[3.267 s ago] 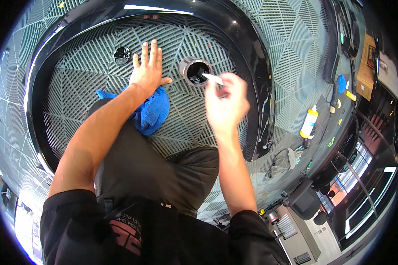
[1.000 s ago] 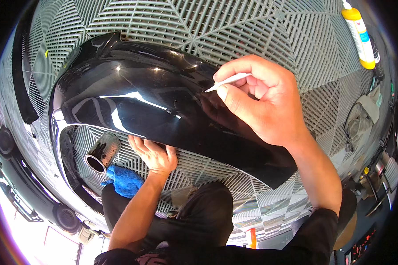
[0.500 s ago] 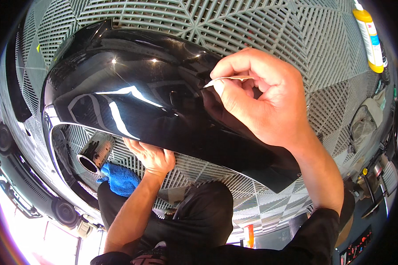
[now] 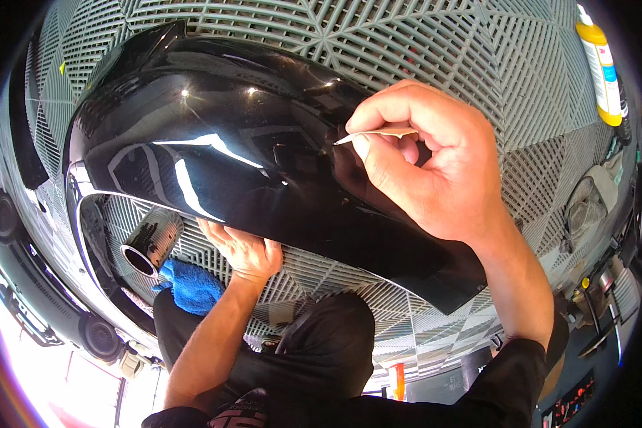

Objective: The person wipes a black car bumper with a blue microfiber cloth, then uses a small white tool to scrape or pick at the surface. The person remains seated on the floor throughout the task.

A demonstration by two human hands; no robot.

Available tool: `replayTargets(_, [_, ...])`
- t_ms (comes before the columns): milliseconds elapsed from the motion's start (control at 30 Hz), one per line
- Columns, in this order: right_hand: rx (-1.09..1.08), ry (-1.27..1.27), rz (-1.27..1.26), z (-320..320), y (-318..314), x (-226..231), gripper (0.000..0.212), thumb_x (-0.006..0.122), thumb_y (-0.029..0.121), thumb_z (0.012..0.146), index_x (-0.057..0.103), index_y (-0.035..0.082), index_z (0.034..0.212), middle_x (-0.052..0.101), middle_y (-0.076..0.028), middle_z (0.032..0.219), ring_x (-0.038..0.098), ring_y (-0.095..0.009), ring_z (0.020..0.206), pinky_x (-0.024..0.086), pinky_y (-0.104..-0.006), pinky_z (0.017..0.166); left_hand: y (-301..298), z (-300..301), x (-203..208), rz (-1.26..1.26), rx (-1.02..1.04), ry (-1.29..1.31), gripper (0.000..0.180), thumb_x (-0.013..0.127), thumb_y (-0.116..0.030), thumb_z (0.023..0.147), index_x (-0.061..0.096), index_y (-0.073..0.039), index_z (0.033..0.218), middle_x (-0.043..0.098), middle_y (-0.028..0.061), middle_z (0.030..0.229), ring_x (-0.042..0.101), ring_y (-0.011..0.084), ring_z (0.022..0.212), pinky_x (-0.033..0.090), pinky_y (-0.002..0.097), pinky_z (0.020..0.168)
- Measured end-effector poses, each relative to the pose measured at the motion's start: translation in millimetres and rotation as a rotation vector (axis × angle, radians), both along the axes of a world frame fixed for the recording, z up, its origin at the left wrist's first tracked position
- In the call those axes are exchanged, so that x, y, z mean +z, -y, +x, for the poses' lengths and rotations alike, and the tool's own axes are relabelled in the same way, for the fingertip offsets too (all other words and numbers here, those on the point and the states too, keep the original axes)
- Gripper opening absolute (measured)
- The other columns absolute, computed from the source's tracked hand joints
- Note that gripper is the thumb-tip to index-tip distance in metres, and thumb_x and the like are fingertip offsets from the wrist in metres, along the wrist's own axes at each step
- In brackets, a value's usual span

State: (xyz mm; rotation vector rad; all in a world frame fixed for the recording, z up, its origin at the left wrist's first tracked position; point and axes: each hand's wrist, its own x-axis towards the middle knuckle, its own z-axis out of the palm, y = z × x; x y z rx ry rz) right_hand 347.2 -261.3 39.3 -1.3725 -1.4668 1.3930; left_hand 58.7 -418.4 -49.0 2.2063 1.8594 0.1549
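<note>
A glossy black curved car body panel, shaped like a fender with an arched cutout, lies across the space before me. My left hand holds the panel's near edge from below, its fingertips hidden under it. Above the panel's right part, my right hand is closed in a pinch between thumb and fingers. Between them sits a small folded piece of paper, tan with a pale pointed end, possibly sandpaper. That tip is close over the black surface; whether it touches, I cannot tell.
Through the cutout show a dark-spotted metallic cylinder and a blue cloth. A yellow and white bottle is at the far right on the grey grid floor. A car stands at the left, tools at the lower right.
My right hand with the folded paper has shifted slightly right and down in the picture. The left hand stays at the panel's edge.
</note>
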Motion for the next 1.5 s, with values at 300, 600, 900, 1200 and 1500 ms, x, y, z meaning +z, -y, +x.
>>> replayTargets(300, [0.013, 0.021, 0.024, 0, 0, 1, 0.010, 0.066, -0.004, 0.084, 0.070, 0.000, 0.093, 0.065, 0.000, 0.088, 0.049, -0.001, 0.066, 0.035, -0.0175, 0.056, 5, -4, -4, 0.001, -0.041, 0.014, 0.079, 0.057, -0.032, 0.080, 0.029, 0.016, 0.136, 0.028, 0.0370, 0.145, 0.023, 0.0571, 0.135, 0.013, 0.0715, 0.112])
replayTargets(600, [0.032, 0.042, 0.030, 1, 0, 1, 0.011, 0.067, -0.004, 0.084, 0.070, 0.000, 0.093, 0.066, -0.001, 0.089, 0.050, -0.002, 0.067, 0.036, -0.0174, 0.055, 2, -3, -3, 0.008, -0.033, 0.007, 0.078, 0.057, -0.031, 0.080, 0.032, 0.016, 0.136, 0.029, 0.0369, 0.145, 0.023, 0.0567, 0.136, 0.013, 0.0721, 0.111])
replayTargets(900, [0.037, 0.036, 0.035, 1, -1, 0, 0.012, 0.066, -0.005, 0.083, 0.069, 0.000, 0.093, 0.066, -0.002, 0.091, 0.051, -0.002, 0.068, 0.035, -0.0172, 0.054, 6, -4, -5, 0.003, -0.014, 0.018, 0.081, 0.058, -0.033, 0.078, 0.030, 0.016, 0.137, 0.026, 0.0380, 0.146, 0.022, 0.0566, 0.136, 0.011, 0.0715, 0.112])
replayTargets(1200, [0.037, 0.050, 0.035, -2, -1, 0, 0.013, 0.066, -0.006, 0.082, 0.070, 0.000, 0.093, 0.066, -0.003, 0.091, 0.051, -0.001, 0.067, 0.035, -0.0170, 0.054, 11, -8, -9, 0.022, -0.044, 0.020, 0.085, 0.057, -0.029, 0.075, 0.023, 0.016, 0.139, 0.024, 0.0375, 0.147, 0.021, 0.0566, 0.137, 0.009, 0.0737, 0.111])
replayTargets(1500, [0.046, 0.064, 0.059, 1, -2, 0, 0.012, 0.067, -0.005, 0.082, 0.070, 0.000, 0.093, 0.067, -0.003, 0.090, 0.051, -0.002, 0.067, 0.035, -0.0176, 0.054, 3, -2, -3, 0.000, -0.029, 0.002, 0.079, 0.058, -0.033, 0.078, 0.033, 0.017, 0.134, 0.030, 0.0368, 0.144, 0.024, 0.0562, 0.136, 0.010, 0.0717, 0.112])
